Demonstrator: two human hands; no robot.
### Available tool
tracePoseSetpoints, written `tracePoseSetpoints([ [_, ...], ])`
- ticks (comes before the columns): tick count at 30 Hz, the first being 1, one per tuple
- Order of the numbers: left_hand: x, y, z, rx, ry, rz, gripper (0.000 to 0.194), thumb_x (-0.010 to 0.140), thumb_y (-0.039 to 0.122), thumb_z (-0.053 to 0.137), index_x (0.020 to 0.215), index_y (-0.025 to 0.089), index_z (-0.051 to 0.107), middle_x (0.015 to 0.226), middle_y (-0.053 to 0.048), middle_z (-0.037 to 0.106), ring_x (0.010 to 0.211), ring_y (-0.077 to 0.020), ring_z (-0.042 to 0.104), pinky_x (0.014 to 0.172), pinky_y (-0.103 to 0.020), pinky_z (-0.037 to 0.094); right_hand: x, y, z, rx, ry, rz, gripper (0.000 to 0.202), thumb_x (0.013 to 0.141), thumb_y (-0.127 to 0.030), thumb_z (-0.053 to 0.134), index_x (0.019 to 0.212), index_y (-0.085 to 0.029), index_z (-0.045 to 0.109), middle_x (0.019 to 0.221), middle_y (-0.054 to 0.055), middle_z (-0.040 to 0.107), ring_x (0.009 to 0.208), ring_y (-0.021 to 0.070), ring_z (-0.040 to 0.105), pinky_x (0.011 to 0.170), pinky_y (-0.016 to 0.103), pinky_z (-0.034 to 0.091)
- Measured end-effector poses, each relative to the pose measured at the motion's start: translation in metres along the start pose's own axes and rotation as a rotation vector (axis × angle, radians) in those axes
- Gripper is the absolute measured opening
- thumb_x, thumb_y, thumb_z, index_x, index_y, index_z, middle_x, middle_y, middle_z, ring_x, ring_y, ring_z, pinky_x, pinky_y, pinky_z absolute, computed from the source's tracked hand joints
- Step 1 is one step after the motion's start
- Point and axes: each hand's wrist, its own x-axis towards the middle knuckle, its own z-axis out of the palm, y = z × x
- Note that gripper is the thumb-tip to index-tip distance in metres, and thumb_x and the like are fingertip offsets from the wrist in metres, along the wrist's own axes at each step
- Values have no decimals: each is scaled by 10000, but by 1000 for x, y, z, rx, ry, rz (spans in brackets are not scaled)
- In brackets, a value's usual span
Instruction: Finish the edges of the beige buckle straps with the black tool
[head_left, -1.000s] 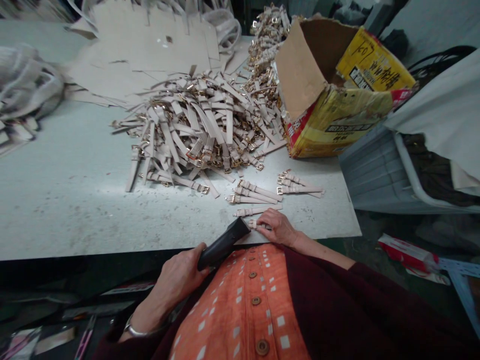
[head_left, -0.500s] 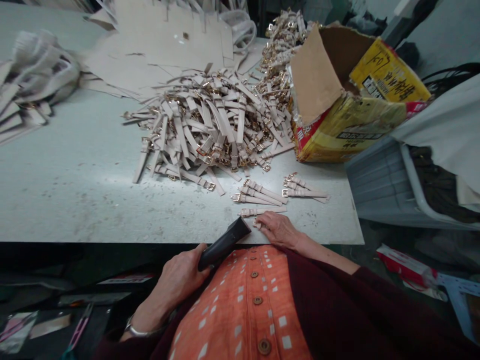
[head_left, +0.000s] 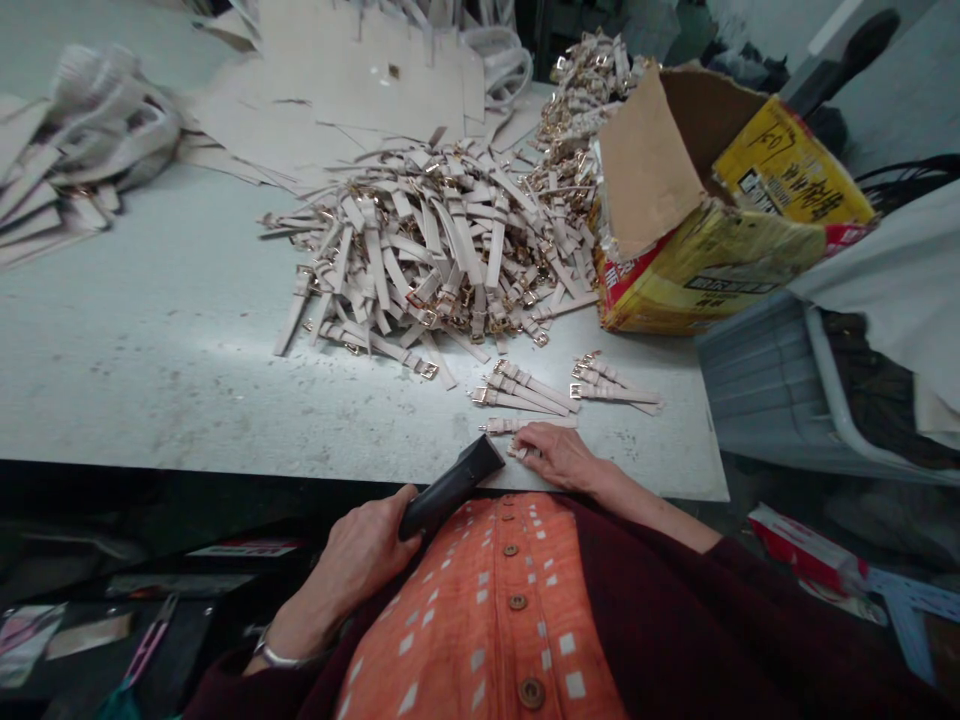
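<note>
My left hand (head_left: 367,545) is wrapped round a black tube-shaped tool (head_left: 454,488) with a flat, wide mouth, like a blower nozzle. Its mouth points up and right, towards my other hand. At the table's front edge, my right hand (head_left: 559,455) has its fingers closed on a small beige buckle strap (head_left: 517,453), mostly hidden under them. Just beyond the fingertips lies another beige strap (head_left: 499,426). Farther back are a fanned group of straps (head_left: 525,385) and a second group (head_left: 611,385) to its right, all with gold-coloured buckles.
A big heap of beige buckle straps (head_left: 435,245) covers the middle of the table (head_left: 150,400). Right of it stands an open yellow carton (head_left: 690,265), beside a grey plastic bin (head_left: 765,380). Beige sheets (head_left: 360,80) lie at the back, with a white bundle (head_left: 112,120) at left.
The camera view has shifted and tilted slightly, so the table things appear a little farther right. Both hands keep nearly the same pose, with the tool and the strap still held.
</note>
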Motion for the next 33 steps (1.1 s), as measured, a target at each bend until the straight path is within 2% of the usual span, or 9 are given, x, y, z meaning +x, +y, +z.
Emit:
tracePoseSetpoints([
  [7, -1, -1, 2, -28, 11, 10, 250, 735, 260, 443, 969, 244, 529, 808, -22, 665, 753, -186, 624, 602, -241, 365, 2, 0, -2, -68, -53, -36, 226, 880, -225, 467, 1092, -255, 540, 974, 21, 557, 895, 148, 495, 725, 241, 355],
  [12, -3, 2, 0, -20, 3, 15, 240, 743, 257, 441, 963, 236, 534, 820, -23, 666, 758, -179, 623, 599, -236, 360, 5, -7, -4, -196, -104, -23, 283, 891, -262, 447, 1165, -278, 518, 904, 38, 543, 815, 162, 482, 675, 256, 357],
  [16, -2, 5, -3, 2, -1, 28, 259, 742, 254, 448, 987, 236, 528, 847, -32, 667, 784, -183, 626, 637, -244, 381, 3, -8, -1, -217, -78, -11, 330, 892, -266, 434, 1218, -274, 480, 916, 53, 552, 820, 179, 481, 682, 275, 376],
  [21, 10, 9, -8, 95, 7, 86, 283, 744, 300, 454, 1010, 230, 521, 877, -62, 665, 828, -213, 627, 678, -276, 408, -3, -1, 7, -71, 35, -49, 475, 850, -234, 485, 1303, -197, 344, 1094, 87, 540, 955, 189, 477, 808, 306, 394],
  [24, 19, 10, -9, 136, 4, 136, 325, 723, 302, 468, 1035, 226, 516, 891, -75, 666, 837, -226, 626, 675, -286, 414, -6, 3, 9, -36, 94, -10, 390, 811, -205, 526, 1189, -172, 436, 999, 79, 560, 892, 181, 487, 769, 291, 403],
  [28, 25, 7, -8, 150, -2, 149, 339, 709, 290, 469, 1038, 225, 518, 884, -74, 666, 830, -220, 627, 655, -276, 411, -9, 4, 10, -26, 106, 23, 225, 765, -139, 554, 985, -183, 557, 837, 39, 571, 820, 169, 487, 723, 263, 391],
  [33, 22, 5, -7, 164, -20, 127, 298, 715, 278, 451, 999, 233, 526, 842, -65, 665, 813, -216, 634, 641, -267, 406, -10, 2, 10, 56, 89, 76, 292, 751, -128, 580, 1030, -209, 601, 900, 38, 619, 858, 167, 517, 756, 263, 395],
])
